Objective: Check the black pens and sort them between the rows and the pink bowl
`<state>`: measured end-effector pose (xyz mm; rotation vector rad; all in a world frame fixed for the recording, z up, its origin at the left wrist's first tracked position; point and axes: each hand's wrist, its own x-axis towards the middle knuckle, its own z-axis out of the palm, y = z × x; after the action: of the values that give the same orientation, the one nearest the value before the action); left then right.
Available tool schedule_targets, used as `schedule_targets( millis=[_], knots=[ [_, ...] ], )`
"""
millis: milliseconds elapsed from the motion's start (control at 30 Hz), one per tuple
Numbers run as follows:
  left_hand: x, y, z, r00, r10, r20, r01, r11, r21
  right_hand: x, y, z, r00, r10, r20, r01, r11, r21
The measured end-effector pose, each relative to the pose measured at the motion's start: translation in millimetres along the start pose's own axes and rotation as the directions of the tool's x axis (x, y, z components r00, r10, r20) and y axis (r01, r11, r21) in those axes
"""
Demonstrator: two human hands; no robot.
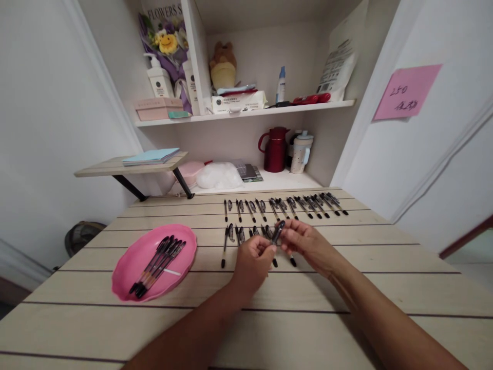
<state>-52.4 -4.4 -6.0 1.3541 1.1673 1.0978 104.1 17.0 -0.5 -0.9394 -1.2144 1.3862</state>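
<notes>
Both hands meet over the front row of pens, at a black pen (277,234) held at a slant with its dark capped end up. My left hand (252,259) pinches its lower end, and my right hand (304,244) has thumb and fingers closed at the cap; the rest of the barrel is hidden by the fingers. Beneath them lies the front row of pens, including an uncapped pen (224,249) with its cap (231,233) beside it. Farther back, another row of pens (251,208) lies with loose caps alongside.
On the left, a pink scalloped dish (123,275) holds several black pens (162,262) and a small white strip (172,272). Behind it stands a small raised wooden shelf (103,165) with blue paper (152,155). A red jug (275,149) and a lidded cup (301,153) occupy the cabinet.
</notes>
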Motion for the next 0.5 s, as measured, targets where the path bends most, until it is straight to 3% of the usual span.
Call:
schedule_targets(
  millis=[100,167,267,333,400,500],
  knots=[
    [4,14,-13.7,0.996,0.084,-0.022,-0.083,0.996,0.016,9,6,-20,0.952,-0.114,-0.284,0.075,0.986,-0.146],
    [5,29,-32.5,0.981,0.194,-0.025,-0.187,0.969,0.158,15,17,-35,0.897,-0.136,-0.421,-0.004,0.949,-0.315],
    [4,52,-75.3,0.938,0.345,-0.036,-0.266,0.783,0.562,20,33,-49,0.892,-0.172,-0.418,-0.105,0.82,-0.562],
    [2,63,-109.4,0.911,0.409,-0.044,-0.205,0.544,0.813,20,39,-52,0.91,-0.208,-0.36,-0.117,0.702,-0.703],
    [0,68,-143.0,0.91,0.405,-0.089,-0.052,0.324,0.945,19,40,-51,0.924,-0.226,-0.309,-0.12,0.595,-0.795],
    [-5,61,-183.6,0.931,0.25,-0.265,0.231,0.158,0.96,17,38,-50,0.938,-0.209,-0.276,-0.144,0.489,-0.86]
  ],
)
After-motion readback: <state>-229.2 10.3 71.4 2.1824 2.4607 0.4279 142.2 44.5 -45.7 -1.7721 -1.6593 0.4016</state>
